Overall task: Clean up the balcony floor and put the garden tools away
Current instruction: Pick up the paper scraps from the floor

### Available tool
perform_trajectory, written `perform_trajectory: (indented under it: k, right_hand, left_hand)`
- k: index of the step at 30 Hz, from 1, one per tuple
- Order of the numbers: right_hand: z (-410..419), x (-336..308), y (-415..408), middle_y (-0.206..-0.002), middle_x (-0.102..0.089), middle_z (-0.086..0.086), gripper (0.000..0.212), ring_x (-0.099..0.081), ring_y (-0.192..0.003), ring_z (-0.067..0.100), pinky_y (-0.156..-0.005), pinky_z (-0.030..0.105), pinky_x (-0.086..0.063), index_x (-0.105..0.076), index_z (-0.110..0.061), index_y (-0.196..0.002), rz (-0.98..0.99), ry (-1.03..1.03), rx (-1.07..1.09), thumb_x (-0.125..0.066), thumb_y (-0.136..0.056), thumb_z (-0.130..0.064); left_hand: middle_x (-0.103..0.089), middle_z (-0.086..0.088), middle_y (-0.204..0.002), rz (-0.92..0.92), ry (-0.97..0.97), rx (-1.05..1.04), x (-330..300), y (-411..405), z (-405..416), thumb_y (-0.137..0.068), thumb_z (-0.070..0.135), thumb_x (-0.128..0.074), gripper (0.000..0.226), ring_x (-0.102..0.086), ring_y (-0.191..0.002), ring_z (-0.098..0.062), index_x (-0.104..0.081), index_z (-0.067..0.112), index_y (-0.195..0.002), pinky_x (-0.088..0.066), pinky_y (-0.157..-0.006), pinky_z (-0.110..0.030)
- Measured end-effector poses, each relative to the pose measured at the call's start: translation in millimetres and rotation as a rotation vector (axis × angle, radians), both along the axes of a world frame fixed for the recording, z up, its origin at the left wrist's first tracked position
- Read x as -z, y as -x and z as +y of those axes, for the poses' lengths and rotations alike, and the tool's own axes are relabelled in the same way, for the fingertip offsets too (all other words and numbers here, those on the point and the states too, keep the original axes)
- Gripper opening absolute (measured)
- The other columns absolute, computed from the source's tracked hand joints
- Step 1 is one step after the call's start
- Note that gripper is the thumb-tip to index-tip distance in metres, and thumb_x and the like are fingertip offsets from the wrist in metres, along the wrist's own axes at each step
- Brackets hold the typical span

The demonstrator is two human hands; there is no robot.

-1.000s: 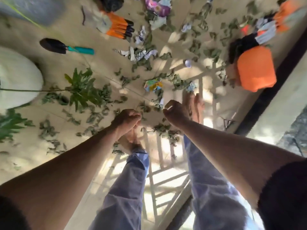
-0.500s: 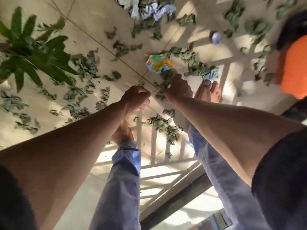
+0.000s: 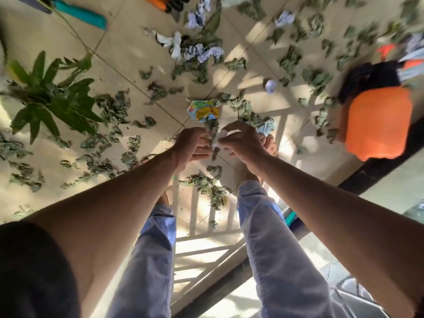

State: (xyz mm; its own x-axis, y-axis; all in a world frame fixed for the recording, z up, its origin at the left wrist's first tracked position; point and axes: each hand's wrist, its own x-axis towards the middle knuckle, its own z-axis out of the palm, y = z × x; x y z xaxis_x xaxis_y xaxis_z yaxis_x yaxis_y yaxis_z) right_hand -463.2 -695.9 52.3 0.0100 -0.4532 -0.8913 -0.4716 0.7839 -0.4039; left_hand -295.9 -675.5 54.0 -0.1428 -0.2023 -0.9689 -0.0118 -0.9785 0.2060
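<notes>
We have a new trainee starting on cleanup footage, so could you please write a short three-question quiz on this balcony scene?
1. True or false: the left hand and right hand are close together above the floor.
2. Which lies nearest the hands: (a) colourful crumpled wrapper, (b) teal-handled tool, (c) orange container?
3. What mostly litters the tiled floor?

Key: 1 true. 2 a. 3 Dried leaves, plus crumpled paper scraps.
</notes>
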Motion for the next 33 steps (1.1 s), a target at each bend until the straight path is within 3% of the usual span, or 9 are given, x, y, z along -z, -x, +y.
perform_trajectory:
  k: [4, 8, 11, 16, 20, 23, 27, 31, 33]
  right_hand:
    - [-3.1, -5.7, -6.5, -0.084, -0.075, -0.002, 0.03, -0.071, -0.07, 0.005, -0.058, 0.021, -0.054, -0.065, -0.023, -0.1, -0.087, 0.06, -0.025, -0.082, -0.082, -0.007]
    - [-2.0, 0.5, -8.4, -0.086, -0.076, 0.0, 0.026, -0.073, -0.077, 0.014, -0.066, 0.034, -0.059, -0.063, -0.028, -0.087, -0.004, 0.113, -0.042, -0.083, -0.079, -0.012]
    - [-3.6, 1.4, -4.7, -0.085, -0.076, 0.005, 0.018, -0.071, -0.071, 0.015, -0.063, 0.033, -0.058, -0.064, -0.021, -0.084, 0.006, 0.091, 0.001, -0.08, -0.083, -0.012]
    - [-3.6, 0.3, -0.3, -0.076, -0.07, 0.009, 0.012, -0.063, -0.065, 0.016, -0.056, 0.029, -0.05, -0.064, -0.016, -0.079, 0.035, 0.054, 0.071, -0.069, -0.088, -0.011]
    - [-3.9, 2.8, -0.8, -0.076, -0.07, 0.009, 0.013, -0.062, -0.064, 0.016, -0.054, 0.027, -0.048, -0.064, -0.017, -0.076, 0.037, 0.046, 0.105, -0.066, -0.087, -0.01]
    - [-5.8, 3.5, -2.3, -0.072, -0.07, 0.007, 0.015, -0.061, -0.062, 0.016, -0.054, 0.027, -0.048, -0.063, -0.018, -0.074, 0.028, 0.045, 0.129, -0.065, -0.087, -0.009]
    - [-6.4, 8.7, -5.2, -0.077, -0.073, 0.011, 0.013, -0.062, -0.063, 0.015, -0.057, 0.028, -0.051, -0.065, -0.018, -0.076, 0.039, 0.044, 0.102, -0.066, -0.087, -0.011]
    - [-4.9, 13.6, -10.2, -0.082, -0.072, 0.007, 0.007, -0.066, -0.07, 0.014, -0.059, 0.028, -0.054, -0.068, -0.017, -0.085, 0.007, 0.018, -0.008, -0.069, -0.091, -0.013]
    - [-4.2, 12.1, -15.1, -0.085, -0.072, 0.001, 0.005, -0.069, -0.074, 0.011, -0.056, 0.024, -0.056, -0.07, -0.017, -0.091, -0.07, 0.011, -0.081, -0.073, -0.091, -0.013]
  left_hand:
    - [-0.073, -0.004, -0.113, 0.003, 0.027, -0.079, 1.5, 16.4, -16.2, -0.105, 0.039, -0.043, 0.04, -0.066, -0.104, -0.022, -0.066, 0.013, -0.123, -0.053, -0.082, -0.035]
    - [-0.071, -0.001, -0.103, -0.08, 0.05, -0.031, 7.4, 26.3, -26.2, -0.108, 0.035, -0.039, 0.031, -0.063, -0.099, -0.022, -0.066, 0.022, -0.101, -0.047, -0.078, -0.03]
    - [-0.066, -0.004, -0.1, -0.135, 0.08, 0.089, 13.1, 18.0, -18.4, -0.107, 0.033, -0.041, 0.028, -0.058, -0.1, -0.023, -0.064, 0.018, -0.11, -0.042, -0.075, -0.028]
    - [-0.076, 0.0, -0.11, 0.01, 0.065, 0.373, 14.6, -2.3, 3.9, -0.1, 0.018, -0.055, 0.024, -0.064, -0.112, -0.015, -0.068, 0.017, -0.12, -0.043, -0.083, -0.033]
    - [-0.073, -0.003, -0.087, -0.186, 0.183, 0.308, 16.0, -0.9, 12.5, -0.094, -0.002, -0.06, 0.022, -0.065, -0.067, 0.003, -0.076, 0.008, -0.106, -0.042, -0.049, -0.009]
    - [-0.073, -0.001, -0.098, -0.292, 0.186, 0.355, 20.6, -3.0, 13.3, -0.093, 0.006, -0.063, 0.025, -0.069, -0.091, -0.012, -0.079, 0.016, -0.11, -0.05, -0.068, -0.016]
    - [-0.056, -0.005, -0.141, -0.39, 0.181, 0.491, 24.5, -6.1, 16.1, -0.076, 0.019, -0.054, 0.063, -0.058, -0.122, -0.031, -0.065, 0.036, -0.136, -0.048, -0.107, -0.043]
    - [-0.063, -0.008, -0.136, -0.438, 0.294, 0.307, 20.2, -6.8, 12.7, -0.084, 0.034, -0.044, 0.052, -0.062, -0.119, -0.031, -0.068, 0.03, -0.13, -0.051, -0.103, -0.049]
    - [-0.07, -0.01, -0.124, -0.284, 0.232, 0.202, 13.7, -7.9, 7.8, -0.095, 0.037, -0.048, 0.039, -0.067, -0.112, -0.03, -0.069, 0.023, -0.124, -0.059, -0.093, -0.05]
